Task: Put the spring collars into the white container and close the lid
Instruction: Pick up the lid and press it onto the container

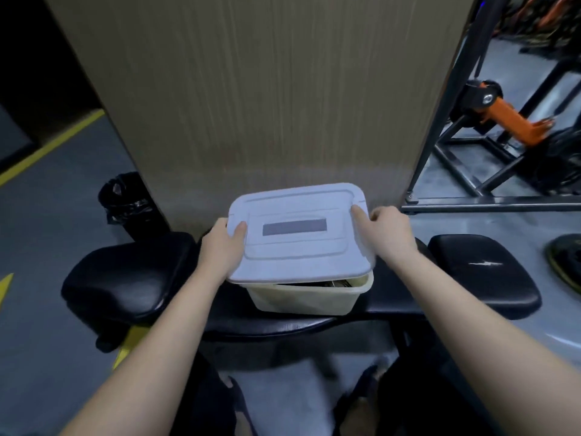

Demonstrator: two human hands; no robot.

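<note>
Closing step live: left hand (220,247) at 9 o'clock, right hand (388,232) at 3, each grip clamped on pale rectangular plastic lid (298,231), hovering tilted over cream white plastic container (305,298) on black padded surface (132,278). Next, likely: lower, align, press down.

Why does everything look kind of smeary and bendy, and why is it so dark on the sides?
In the head view, the orange gym machine at right is smeared by motion blur, while the white lid held by the left hand and right hand is sharper. The wide lens bends straight edges near the borders. Light is dim: the far left is almost black, and the black bench pad shows soft glare.
</note>
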